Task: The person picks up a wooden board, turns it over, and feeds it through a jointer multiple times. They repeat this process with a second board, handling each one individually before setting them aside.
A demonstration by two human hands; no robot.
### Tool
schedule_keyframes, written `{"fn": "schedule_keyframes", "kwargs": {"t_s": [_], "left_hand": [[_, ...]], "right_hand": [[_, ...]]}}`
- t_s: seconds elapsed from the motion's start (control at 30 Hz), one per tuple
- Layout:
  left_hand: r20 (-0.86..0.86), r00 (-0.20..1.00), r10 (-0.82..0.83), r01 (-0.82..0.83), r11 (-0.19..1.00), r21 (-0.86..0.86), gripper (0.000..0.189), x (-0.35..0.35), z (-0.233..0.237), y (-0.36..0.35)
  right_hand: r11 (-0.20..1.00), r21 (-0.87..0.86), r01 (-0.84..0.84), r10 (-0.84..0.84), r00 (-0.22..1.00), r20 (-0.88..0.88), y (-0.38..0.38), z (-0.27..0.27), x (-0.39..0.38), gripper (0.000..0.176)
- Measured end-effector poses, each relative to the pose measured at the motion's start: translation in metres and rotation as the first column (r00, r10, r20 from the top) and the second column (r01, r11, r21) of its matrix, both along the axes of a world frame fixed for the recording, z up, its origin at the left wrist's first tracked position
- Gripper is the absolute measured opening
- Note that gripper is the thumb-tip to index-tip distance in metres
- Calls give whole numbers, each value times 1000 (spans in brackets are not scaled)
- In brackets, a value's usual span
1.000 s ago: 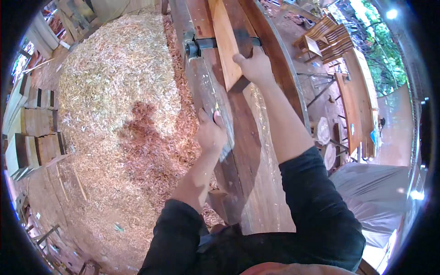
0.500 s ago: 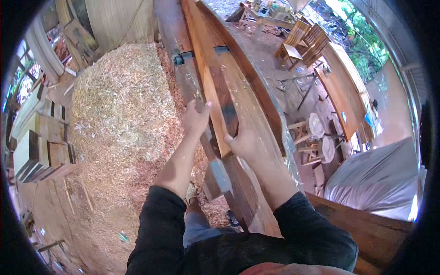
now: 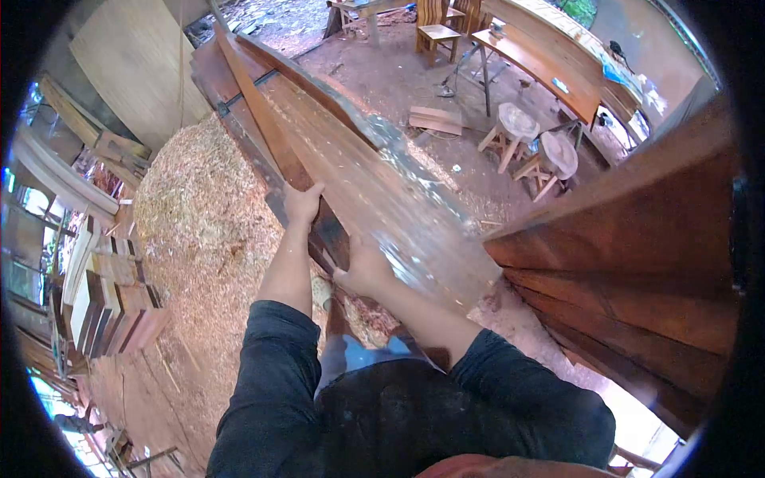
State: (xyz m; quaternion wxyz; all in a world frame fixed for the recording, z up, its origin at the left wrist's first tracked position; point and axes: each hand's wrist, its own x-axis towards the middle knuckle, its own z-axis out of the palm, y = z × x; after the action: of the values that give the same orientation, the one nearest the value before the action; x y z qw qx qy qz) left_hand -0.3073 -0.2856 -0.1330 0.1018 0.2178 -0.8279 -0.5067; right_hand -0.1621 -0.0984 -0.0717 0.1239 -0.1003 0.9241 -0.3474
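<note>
A long, narrow reddish-brown wooden board [image 3: 261, 115] lies along the bed [image 3: 382, 207] of what looks like a planing machine. Its far end reaches past the dark crosswise cutter slot [image 3: 266, 77]. My left hand [image 3: 302, 207] is closed around the board's left side, thumb across the top. Closer to my body, my right hand [image 3: 365, 267] grips the board near its near end, with the thumb toward the end and the fingers partly hidden. Wood flakes are scattered on the bed.
A large heap of wood shavings [image 3: 195, 207] lies left of the machine, with stacked timber blocks [image 3: 111, 299] beyond it. Dark wooden planks [image 3: 637, 239] stand close on my right. Stools [image 3: 518, 123], a long tabletop [image 3: 550, 76] and a chair [image 3: 438, 36] are farther off.
My view has turned right and the machine now slants to the upper left. Both hands and the board have come back toward the near end of the bed, still gripped.
</note>
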Motion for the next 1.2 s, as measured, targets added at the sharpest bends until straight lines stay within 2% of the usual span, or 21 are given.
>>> {"fn": "schedule_keyframes", "kwargs": {"t_s": [0.03,0.1,0.2,0.23,0.33,0.4,0.5,0.53,0.6,0.63,0.73,0.77,0.87,0.9,0.93,1.0,1.03,1.13,1.17,1.2], "left_hand": [[-11,1000,20,-20,1000,-7,81,16,-1,18],[8,999,48,-47,998,-45,81,50,-3,49],[70,995,76,-64,985,-160,89,112,21,108],[109,988,113,-90,976,-198,101,123,9,120],[241,965,102,-48,975,-217,111,170,19,161],[254,962,97,-40,975,-219,112,195,5,177],[318,945,82,-7,974,-228,114,239,13,210],[286,956,67,-3,976,-218,113,258,24,224],[226,974,32,14,980,-198,112,299,43,249],[227,972,67,-14,974,-224,108,315,39,261],[351,933,81,22,959,-281,105,362,47,290],[296,953,58,7,977,-211,102,384,60,302],[353,934,57,-2,988,-153,99,440,70,329],[293,956,28,12,991,-136,97,452,53,332],[232,973,-2,30,992,-120,95,463,35,336],[317,948,41,16,984,-177,93,503,66,368],[372,928,-7,50,993,-106,98,517,76,380],[169,982,80,-42,975,-219,93,567,58,437],[81,997,13,26,886,-462,89,583,74,454],[14,997,-74,64,732,-679,86,601,91,471]], "right_hand": [[998,-66,17,-28,984,-178,14,-3,19,74],[999,-34,-14,13,1000,-22,51,-8,54,79],[998,7,-59,56,977,208,103,7,99,86],[996,20,-84,75,957,281,119,10,113,88],[996,16,-87,79,955,284,160,5,157,87],[992,45,-119,98,940,327,185,15,186,87],[991,63,-121,95,943,319,217,8,229,90],[992,62,-109,85,949,305,226,0,244,91],[993,16,-117,108,956,271,249,-11,276,105],[993,-6,-120,118,959,257,260,-17,292,112],[997,-9,-78,79,990,113,287,-42,346,111],[990,-119,-79,108,957,268,300,-9,361,94],[997,25,-67,53,930,362,321,25,414,90],[993,-53,-102,112,964,241,334,0,433,83],[996,-31,-86,92,962,258,345,9,448,86],[999,0,-39,38,952,303,365,31,482,92],[999,-4,-35,35,948,316,377,30,498,91],[999,28,-21,10,934,356,424,31,543,90],[998,57,-23,0,930,367,440,39,558,90],[996,86,-26,-8,925,380,456,42,573,89]]}}
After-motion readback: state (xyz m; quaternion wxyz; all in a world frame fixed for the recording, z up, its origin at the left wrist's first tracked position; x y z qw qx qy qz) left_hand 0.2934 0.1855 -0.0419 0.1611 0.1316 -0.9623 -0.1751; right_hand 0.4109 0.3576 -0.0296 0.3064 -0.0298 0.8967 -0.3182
